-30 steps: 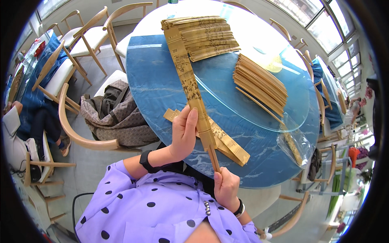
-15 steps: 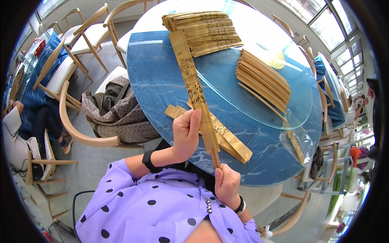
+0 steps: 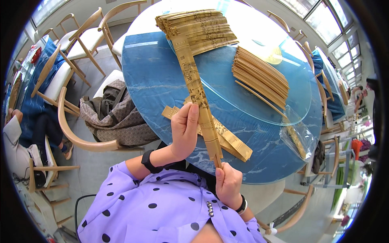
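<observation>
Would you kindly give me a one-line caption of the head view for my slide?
Both hands, left and right, hold a long bamboo strip above a round blue table.

bare blue table (image 3: 154, 81) left of the raised strip (image 3: 194, 85); stacked strips (image 3: 259, 77) crowd the right.

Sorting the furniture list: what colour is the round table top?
Blue with pale marbled streaks, the table top shows best in the head view.
</observation>
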Motion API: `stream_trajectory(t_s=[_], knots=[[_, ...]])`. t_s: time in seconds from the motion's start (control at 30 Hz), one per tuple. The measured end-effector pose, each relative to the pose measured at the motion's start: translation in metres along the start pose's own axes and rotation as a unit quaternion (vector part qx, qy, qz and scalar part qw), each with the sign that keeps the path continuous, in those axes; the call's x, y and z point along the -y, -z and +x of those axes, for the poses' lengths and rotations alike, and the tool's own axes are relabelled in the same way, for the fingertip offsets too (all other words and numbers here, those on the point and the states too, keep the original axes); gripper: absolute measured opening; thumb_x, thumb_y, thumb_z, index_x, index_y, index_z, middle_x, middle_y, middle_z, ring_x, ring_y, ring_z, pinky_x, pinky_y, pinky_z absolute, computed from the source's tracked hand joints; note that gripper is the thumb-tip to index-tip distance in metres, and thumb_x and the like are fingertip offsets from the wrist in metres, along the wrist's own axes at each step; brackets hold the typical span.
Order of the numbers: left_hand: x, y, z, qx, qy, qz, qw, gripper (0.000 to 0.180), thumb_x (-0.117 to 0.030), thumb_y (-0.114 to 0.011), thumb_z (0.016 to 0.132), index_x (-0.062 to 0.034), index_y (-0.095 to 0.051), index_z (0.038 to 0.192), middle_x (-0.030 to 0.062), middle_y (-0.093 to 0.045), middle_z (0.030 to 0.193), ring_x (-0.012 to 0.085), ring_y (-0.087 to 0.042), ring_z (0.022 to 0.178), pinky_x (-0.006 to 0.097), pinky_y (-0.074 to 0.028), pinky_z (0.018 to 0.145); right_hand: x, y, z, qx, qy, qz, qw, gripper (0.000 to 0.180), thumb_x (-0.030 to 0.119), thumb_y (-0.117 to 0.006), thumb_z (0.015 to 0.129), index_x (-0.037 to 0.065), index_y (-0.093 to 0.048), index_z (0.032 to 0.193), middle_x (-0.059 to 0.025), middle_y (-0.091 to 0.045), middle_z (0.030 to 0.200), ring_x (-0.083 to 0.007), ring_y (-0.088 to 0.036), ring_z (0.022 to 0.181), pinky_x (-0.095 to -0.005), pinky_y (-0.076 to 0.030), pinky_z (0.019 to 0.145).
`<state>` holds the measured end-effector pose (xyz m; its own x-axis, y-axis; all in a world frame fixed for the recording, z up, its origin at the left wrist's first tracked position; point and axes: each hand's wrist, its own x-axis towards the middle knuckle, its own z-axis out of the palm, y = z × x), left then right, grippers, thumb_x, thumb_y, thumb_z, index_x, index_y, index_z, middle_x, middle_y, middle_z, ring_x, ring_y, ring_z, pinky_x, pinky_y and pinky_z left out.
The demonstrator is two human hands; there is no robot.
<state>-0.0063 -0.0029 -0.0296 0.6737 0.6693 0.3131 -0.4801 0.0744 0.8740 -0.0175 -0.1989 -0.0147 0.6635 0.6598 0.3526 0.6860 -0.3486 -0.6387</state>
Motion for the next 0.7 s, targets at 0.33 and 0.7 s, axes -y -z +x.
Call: stream_trajectory(t_s=[0.33, 0.7], knots=[[0.011, -0.001, 0.006, 0.028, 0.041, 0.043, 0.998, 0.049, -0.043, -0.034, 0.114, -0.0054, -0.059, 0.095, -0.0021, -0.055, 0.077, 0.0033, -0.049, 0.066, 0.021, -0.041, 0.061, -0.001, -0.002, -0.002, -0.002, -0.008, -0.006, 1.000, 0.027, 0.016, -0.060, 0.103, 0.002, -0.053, 0.081, -0.0140, -0.051, 0.066, -0.0358, -0.054, 0.054, -0.0425, -0.041, 0.050], [-0.015, 0.000, 0.025, 0.079, 0.074, 0.063, 0.992, 0.045, -0.042, -0.037, 0.114, -0.0066, -0.061, 0.097, -0.0040, -0.052, 0.077, 0.0024, -0.046, 0.067, 0.021, -0.039, 0.061, 0.002, 0.001, 0.004, 0.009, 0.029, -0.023, 0.999, 0.017, 0.013, -0.075, 0.091, 0.002, -0.062, 0.094, -0.0107, -0.063, 0.077, -0.0301, -0.063, 0.061, -0.0377, -0.048, 0.054]])
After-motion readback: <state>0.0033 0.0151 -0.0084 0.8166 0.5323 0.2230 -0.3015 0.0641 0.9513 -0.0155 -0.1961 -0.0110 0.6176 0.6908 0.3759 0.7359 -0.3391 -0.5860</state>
